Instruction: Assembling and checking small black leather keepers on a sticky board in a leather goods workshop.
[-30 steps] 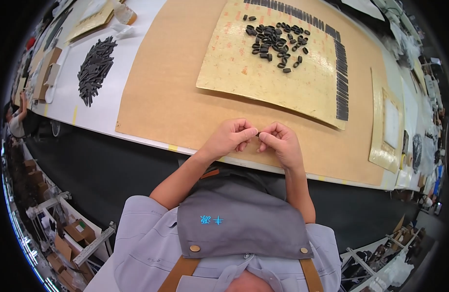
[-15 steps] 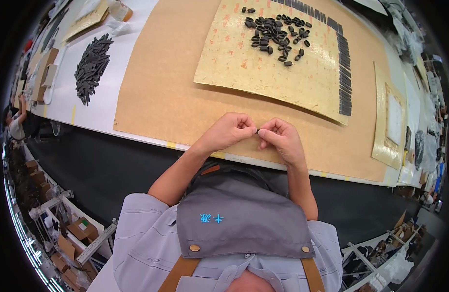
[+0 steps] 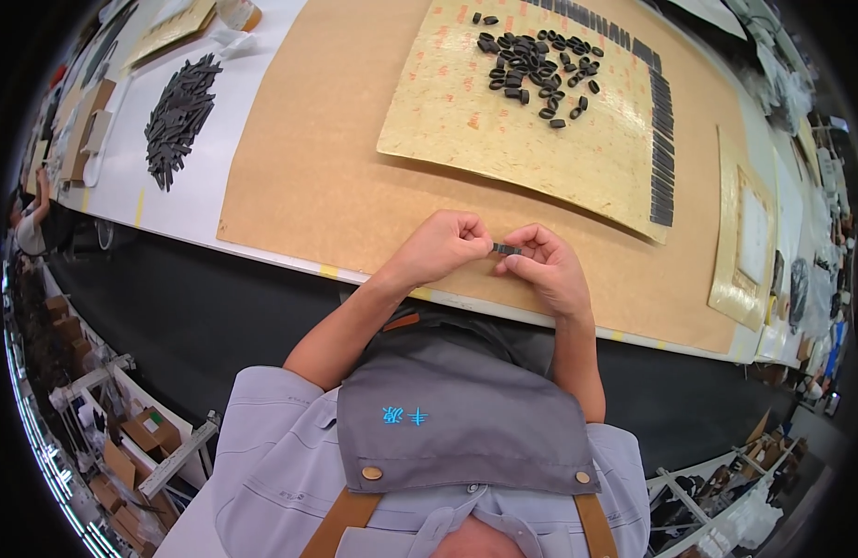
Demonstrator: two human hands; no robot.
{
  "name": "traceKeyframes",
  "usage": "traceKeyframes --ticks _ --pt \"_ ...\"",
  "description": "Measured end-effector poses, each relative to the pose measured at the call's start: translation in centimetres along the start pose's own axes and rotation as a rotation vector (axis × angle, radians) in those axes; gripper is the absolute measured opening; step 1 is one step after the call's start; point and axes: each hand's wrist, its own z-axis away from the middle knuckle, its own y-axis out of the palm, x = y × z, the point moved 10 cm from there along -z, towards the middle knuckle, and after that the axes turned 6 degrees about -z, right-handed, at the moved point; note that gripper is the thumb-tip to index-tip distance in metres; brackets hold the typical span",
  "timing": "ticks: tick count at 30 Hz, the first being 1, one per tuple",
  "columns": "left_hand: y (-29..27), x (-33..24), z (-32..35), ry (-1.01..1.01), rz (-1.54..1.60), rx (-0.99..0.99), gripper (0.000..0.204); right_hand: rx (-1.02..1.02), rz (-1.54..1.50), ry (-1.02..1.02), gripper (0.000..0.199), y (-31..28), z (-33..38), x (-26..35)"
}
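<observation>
Between my two hands, over the near part of the brown sheet, is a short dark strip (image 3: pixel 507 248). My left hand (image 3: pixel 447 244) is closed, pinching the strip's left end between thumb and fingertips. At the other end, the fingers and thumb of my right hand (image 3: pixel 548 268) are closed on it too. Beyond my hands lies a yellowish board (image 3: pixel 429 121), its near edge lifted a little. A loose heap of small black loops (image 3: pixel 522 63) rests on this board. Flat dark strips (image 3: pixel 662 153) line its right and far edges in rows.
A pile of dark strips (image 3: pixel 179 116) lies on the white tabletop at the left. To the right is a yellowish frame-like board (image 3: pixel 731 232). Cardboard boxes (image 3: pixel 154 430) stand on a rack at lower left. Another person (image 3: pixel 31 223) is at the far left.
My right fingers have shifted slightly right and opened a gap from the left fingertips, so more of the dark strip shows. The view has moved slightly.
</observation>
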Motion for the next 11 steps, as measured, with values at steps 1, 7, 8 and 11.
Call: traceKeyframes --ticks 1,7,8,11 --pt "-0.02 0.03 0.03 0.000 0.002 -0.001 0.013 0.015 -0.013 -0.010 0.016 -0.01 0.10 0.24" --pt "-0.12 0.05 -0.04 0.029 0.014 -0.013 0.012 0.107 -0.093 0.023 0.019 -0.36 0.04 0.02" --pt "-0.11 0.13 -0.05 0.029 0.017 -0.011 0.012 0.107 -0.093 0.024 0.019 -0.40 0.00 0.05" --pt "-0.07 0.31 -0.09 0.021 0.013 -0.007 0.012 0.115 -0.100 0.038 0.021 -0.30 -0.07 0.06"
